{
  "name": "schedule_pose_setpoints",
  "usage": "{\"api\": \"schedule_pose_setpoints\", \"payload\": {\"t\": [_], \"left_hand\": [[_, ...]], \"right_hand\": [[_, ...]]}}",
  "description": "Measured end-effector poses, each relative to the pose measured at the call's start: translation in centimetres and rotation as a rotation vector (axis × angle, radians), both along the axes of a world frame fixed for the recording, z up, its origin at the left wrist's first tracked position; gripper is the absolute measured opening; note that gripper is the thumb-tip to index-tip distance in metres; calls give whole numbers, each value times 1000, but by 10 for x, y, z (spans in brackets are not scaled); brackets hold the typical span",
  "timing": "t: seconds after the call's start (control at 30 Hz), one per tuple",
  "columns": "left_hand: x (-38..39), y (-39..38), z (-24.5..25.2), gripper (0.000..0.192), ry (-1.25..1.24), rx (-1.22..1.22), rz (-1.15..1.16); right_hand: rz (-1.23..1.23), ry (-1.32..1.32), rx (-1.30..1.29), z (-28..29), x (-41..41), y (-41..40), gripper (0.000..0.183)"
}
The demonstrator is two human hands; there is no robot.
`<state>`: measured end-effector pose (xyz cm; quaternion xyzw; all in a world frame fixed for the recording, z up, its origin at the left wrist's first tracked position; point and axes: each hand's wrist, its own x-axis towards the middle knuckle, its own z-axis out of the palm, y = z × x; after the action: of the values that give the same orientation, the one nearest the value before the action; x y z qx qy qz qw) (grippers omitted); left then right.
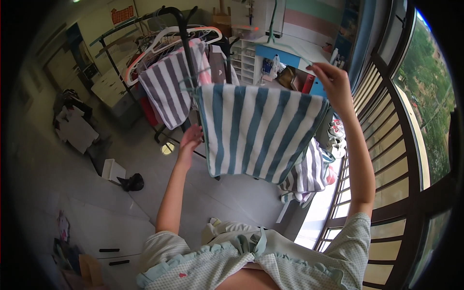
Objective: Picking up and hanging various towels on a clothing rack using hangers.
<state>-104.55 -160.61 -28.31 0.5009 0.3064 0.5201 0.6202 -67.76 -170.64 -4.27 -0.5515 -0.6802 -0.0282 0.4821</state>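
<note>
A towel with blue and white stripes (259,130) hangs spread over a green wire hanger (290,49) in front of me. My right hand (331,81) pinches the hanger's wire at its right shoulder, above the towel's upper right corner. My left hand (190,141), slightly blurred, is beside the towel's left edge with its fingers apart; whether it touches the cloth is hard to tell. Behind and to the left, a grey and white striped towel (166,87) hangs on the rack, below a white and orange hanger (156,45).
The black clothes rack (185,40) carries many hangers and garments. More striped towels (308,170) lie at the right by the barred window (391,156), near several shoes (337,137). A white bin (113,170) and a black bag (132,182) are on the floor at left.
</note>
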Motion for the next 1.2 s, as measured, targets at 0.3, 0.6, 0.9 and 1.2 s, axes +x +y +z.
{"api": "schedule_pose_setpoints", "payload": {"t": [0.3, 0.6, 0.9, 1.2], "left_hand": [[-83, -1, 112, 13, 233, 455, 408], [-127, 9, 80, 21, 367, 274, 177], [-202, 35, 65, 12, 274, 165, 320], [-251, 100, 89, 21, 156, 157, 496]], "right_hand": [[580, 462, -866, -93, -134, 51, 19], [890, 797, -1100, -151, -306, 97, 18], [1152, 809, -1150, -171, -416, 136, 22], [1359, 811, -1032, -159, -488, 215, 39]]}}
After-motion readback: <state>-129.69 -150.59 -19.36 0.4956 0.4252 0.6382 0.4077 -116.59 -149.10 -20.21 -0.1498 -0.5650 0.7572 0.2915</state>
